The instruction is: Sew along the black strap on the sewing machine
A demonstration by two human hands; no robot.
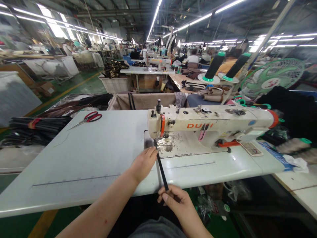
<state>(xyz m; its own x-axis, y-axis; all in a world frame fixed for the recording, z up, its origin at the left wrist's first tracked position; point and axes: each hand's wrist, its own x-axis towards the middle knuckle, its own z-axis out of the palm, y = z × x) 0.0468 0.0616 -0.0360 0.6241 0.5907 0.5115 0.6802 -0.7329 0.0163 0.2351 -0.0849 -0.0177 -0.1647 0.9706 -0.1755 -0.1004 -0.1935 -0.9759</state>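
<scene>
A narrow black strip (pixel 162 170) runs from under the presser foot of a white sewing machine (pixel 210 124) back toward me over the white table (pixel 86 158). My left hand (pixel 143 163) rests on the table with its fingertips pressing the strip just before the needle. My right hand (pixel 177 200), at the table's near edge, pinches the strip's near end between thumb and fingers.
Red-handled scissors (pixel 89 118) lie at the far left of the table. Bundles of black strips (pixel 37 127) are stacked off the left edge. Two black thread cones (pixel 214 67) stand behind the machine, and a green fan (pixel 272 77) is at the right. Other workers sit at distant stations.
</scene>
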